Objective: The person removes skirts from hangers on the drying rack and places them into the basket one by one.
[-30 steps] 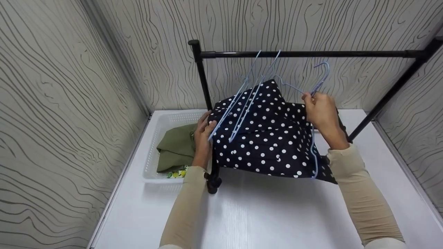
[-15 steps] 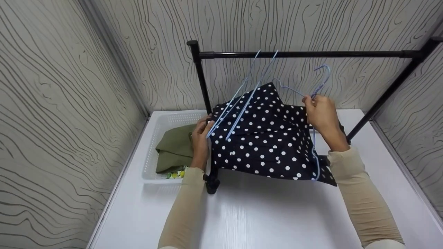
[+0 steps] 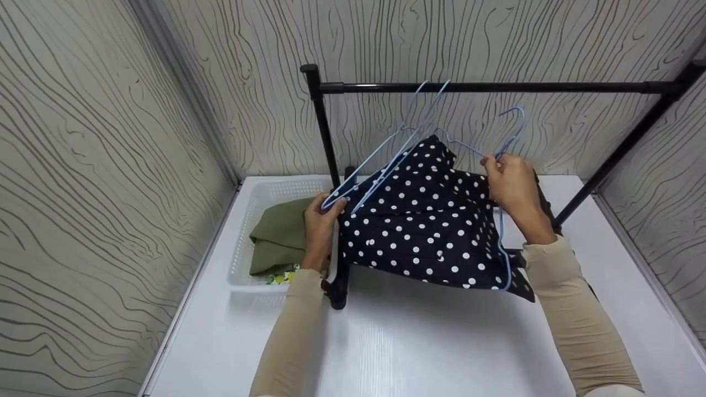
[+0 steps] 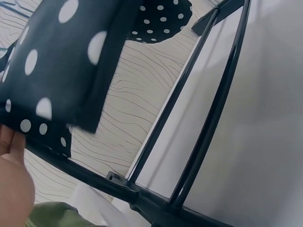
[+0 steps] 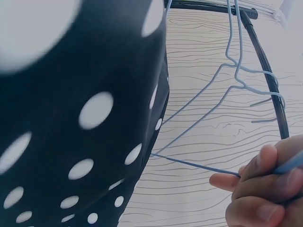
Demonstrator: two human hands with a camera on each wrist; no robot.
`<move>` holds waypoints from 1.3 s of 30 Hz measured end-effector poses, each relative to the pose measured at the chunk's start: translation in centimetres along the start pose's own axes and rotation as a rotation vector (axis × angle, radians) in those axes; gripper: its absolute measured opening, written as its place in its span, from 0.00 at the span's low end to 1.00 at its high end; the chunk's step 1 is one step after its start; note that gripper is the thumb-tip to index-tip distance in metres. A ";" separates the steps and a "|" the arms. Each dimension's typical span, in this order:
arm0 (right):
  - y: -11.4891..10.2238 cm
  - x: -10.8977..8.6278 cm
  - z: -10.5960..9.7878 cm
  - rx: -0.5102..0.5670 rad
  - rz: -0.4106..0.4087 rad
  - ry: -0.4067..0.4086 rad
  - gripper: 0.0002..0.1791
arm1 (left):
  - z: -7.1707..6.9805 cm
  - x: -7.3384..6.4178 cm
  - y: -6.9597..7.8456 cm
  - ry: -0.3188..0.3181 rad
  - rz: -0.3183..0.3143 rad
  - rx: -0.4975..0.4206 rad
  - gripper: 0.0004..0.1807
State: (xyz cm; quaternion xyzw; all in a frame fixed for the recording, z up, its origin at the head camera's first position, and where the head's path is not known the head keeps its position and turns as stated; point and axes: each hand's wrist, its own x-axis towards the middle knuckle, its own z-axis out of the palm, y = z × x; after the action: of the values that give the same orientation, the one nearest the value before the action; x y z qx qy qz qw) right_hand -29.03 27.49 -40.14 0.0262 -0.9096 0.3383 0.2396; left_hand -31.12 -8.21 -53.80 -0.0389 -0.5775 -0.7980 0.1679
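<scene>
A dark navy garment with white polka dots (image 3: pixel 419 220) hangs on a blue wire hanger (image 3: pixel 503 242), its exact kind unclear. My right hand (image 3: pixel 513 182) grips that hanger just below its hook, and in the right wrist view the fingers (image 5: pixel 260 208) curl round the blue wire. At the garment's left edge my left hand (image 3: pixel 320 226) has thumb and fingers on the cloth, where the end of a hanging blue hanger (image 3: pixel 367 160) also lies. In the left wrist view the fingers (image 4: pixel 9 142) are partly hidden by the spotted cloth.
Two blue hangers hang on the black rail (image 3: pixel 551 87) of a clothes rack, in front of the garment. A white basket (image 3: pixel 240 264) at the left holds olive-green cloth (image 3: pixel 281 231) and a yellow-flowered piece (image 3: pixel 284 275). Patterned walls enclose the white surface (image 3: pixel 397 342).
The lower ends of the two hanging hangers have swung left and up towards my left hand, their hooks slightly right. My right hand and its hanger have dropped a little.
</scene>
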 end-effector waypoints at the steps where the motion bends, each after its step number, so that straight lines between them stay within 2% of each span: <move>1: 0.0 0.0 0.0 0.001 -0.002 0.001 0.23 | 0.0 0.1 0.0 0.006 0.001 -0.007 0.12; 4: 0.0 0.0 0.0 0.009 -0.008 -0.001 0.22 | 0.0 0.2 0.1 0.008 -0.009 -0.034 0.19; 6: -0.1 0.0 -0.1 0.011 -0.005 -0.005 0.22 | -0.1 0.3 0.1 -0.006 -0.026 -0.041 0.19; 10: -0.2 -0.1 -0.2 0.027 0.002 -0.002 0.23 | -0.3 0.3 0.2 -0.047 -0.049 0.025 0.23; 16: -0.2 -0.4 -0.3 0.056 -0.011 -0.007 0.24 | -0.8 0.1 0.2 -0.076 -0.014 0.180 0.15; 20: -0.1 -0.5 -0.2 0.057 -0.012 -0.016 0.24 | -0.9 0.0 0.3 -0.079 -0.003 0.303 0.15; 27: 0.1 -0.7 -0.1 0.055 0.008 -0.039 0.24 | -1.1 0.0 0.8 -0.070 0.005 0.302 0.14; 34: 0.1 -0.7 -0.4 0.048 0.020 -0.038 0.25 | -1.4 0.1 1.2 -0.066 0.064 0.276 0.12; 39: 0.2 -0.7 -0.5 0.053 0.015 -0.039 0.25 | -1.6 0.1 1.5 -0.043 0.057 0.247 0.15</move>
State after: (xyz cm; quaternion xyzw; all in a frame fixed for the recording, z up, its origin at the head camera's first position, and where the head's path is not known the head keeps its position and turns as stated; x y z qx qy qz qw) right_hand -28.30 27.88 -40.28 0.0322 -0.9051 0.3634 0.2185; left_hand -30.56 -10.10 -52.94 -0.0514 -0.6736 -0.7145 0.1819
